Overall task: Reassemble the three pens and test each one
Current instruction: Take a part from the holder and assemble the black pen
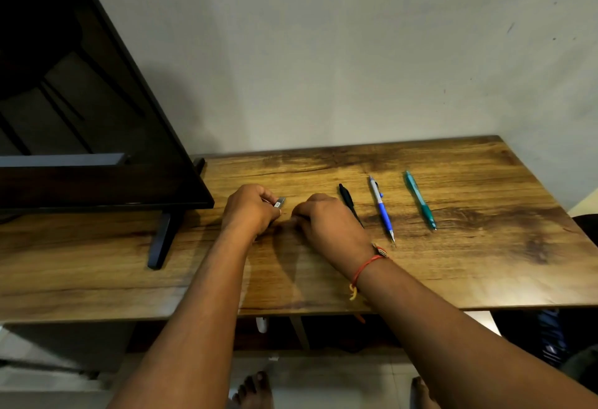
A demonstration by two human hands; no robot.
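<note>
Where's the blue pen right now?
In the head view, the blue pen lies on the wooden table to the right of the right hand, between the black pen and the teal pen.

Smooth wood-grain table (453, 266), plastic pens (383, 211)

I can read no text, brand or number anywhere here. The grey piece (280, 202) that I grip in my left hand (249, 211) carries a small pale label, but its print is too small and blurred for me to make out. Any print on the black pen (348, 200), blue pen (384, 212) and teal pen (420, 202) to the right is too small to tell.
</note>
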